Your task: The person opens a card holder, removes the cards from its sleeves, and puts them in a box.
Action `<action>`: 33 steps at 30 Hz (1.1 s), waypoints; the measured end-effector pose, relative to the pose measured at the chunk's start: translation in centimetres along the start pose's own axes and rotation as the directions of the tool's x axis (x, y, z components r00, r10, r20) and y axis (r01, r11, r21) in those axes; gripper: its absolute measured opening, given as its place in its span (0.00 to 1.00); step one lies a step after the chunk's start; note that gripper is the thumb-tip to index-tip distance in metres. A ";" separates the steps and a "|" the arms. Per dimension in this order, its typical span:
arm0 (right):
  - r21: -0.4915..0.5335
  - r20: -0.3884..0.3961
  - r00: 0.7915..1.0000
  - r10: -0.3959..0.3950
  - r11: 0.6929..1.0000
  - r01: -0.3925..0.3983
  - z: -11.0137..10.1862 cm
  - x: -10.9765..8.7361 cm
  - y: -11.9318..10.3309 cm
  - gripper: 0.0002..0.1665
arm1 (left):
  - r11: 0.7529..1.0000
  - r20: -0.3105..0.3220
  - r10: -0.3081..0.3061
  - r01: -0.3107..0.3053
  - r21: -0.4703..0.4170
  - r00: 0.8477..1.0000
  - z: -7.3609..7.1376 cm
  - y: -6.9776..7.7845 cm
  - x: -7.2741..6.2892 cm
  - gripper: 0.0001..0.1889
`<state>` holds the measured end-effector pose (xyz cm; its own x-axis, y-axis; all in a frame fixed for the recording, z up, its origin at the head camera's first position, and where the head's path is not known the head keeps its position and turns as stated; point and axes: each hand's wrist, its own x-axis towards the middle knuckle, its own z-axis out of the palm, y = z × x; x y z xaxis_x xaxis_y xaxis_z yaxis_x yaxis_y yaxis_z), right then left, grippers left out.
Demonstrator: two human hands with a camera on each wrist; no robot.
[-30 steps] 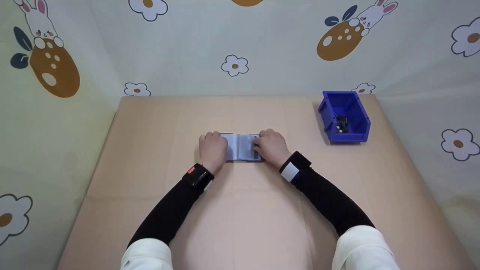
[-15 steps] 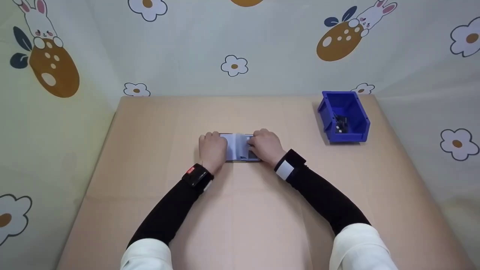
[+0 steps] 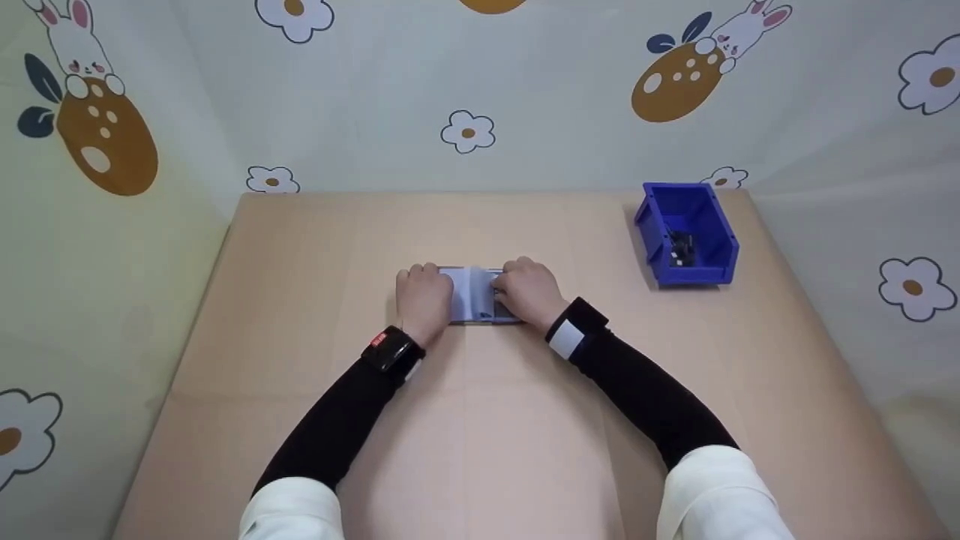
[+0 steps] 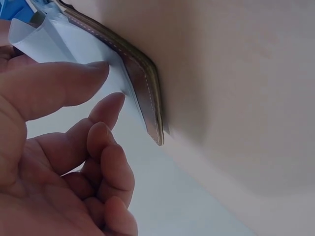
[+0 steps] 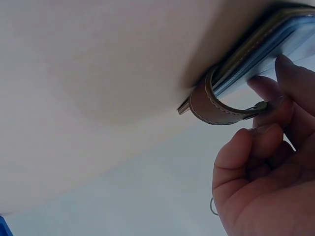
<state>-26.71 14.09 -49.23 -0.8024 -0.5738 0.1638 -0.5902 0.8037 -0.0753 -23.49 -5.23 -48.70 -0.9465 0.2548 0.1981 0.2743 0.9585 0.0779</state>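
Note:
A small card holder [image 3: 460,296] lies open on the table, its clear plastic sleeves facing up. My left hand [image 3: 424,300] holds its left side, the thumb over the sleeves. Brown cover [image 4: 143,86] with pale stitching shows past those fingertips in the left wrist view. At the right half, my right hand [image 3: 531,292] pinches the sleeves between thumb and fingers, and one sleeve [image 3: 481,292] curves up near the middle. A brown strap [image 5: 211,109] with a metal snap bends out beside the right fingers in the right wrist view.
Toward the back right of the tan table [image 3: 465,450] stands a blue bin [image 3: 694,274] with small dark items [image 3: 682,247] inside. Patterned white curtains [image 3: 375,97] enclose the table at the back and sides.
My right hand has moved left over the card holder's right half, and a clear sleeve there now bends up toward the middle. The left hand stays almost still.

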 end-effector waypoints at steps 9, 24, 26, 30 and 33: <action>0.013 0.012 1.000 0.007 1.000 -0.007 0.0 -0.2 0.1 0.03 | 0.998 0.033 -0.002 0.004 -0.062 0.999 -1.3 0.5 0.3 0.06; 0.028 0.004 1.000 0.010 1.000 -0.010 0.2 -0.1 0.3 0.05 | 0.980 0.030 0.126 -0.119 -0.160 0.992 -1.4 2.2 -0.2 0.04; 0.032 -0.003 1.000 0.010 0.999 -0.010 0.2 -0.1 0.3 0.05 | 0.981 0.012 0.138 -0.134 -0.142 0.990 -1.1 2.5 -0.1 0.04; 0.042 -0.013 1.000 0.002 0.999 -0.001 0.2 -0.1 0.2 0.06 | 0.983 -0.009 0.150 -0.150 -0.103 0.989 -0.7 2.7 0.0 0.04; 0.045 -0.014 1.000 -0.002 0.999 0.002 0.2 -0.1 0.2 0.06 | 0.984 -0.015 0.150 -0.150 -0.096 0.989 -0.7 2.7 0.0 0.05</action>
<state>-26.78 14.29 -49.48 -0.8002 -0.5728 0.1775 -0.5953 0.7946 -0.1194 -22.63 -2.69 -47.84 -0.8921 0.3935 0.2220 0.4287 0.8925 0.1405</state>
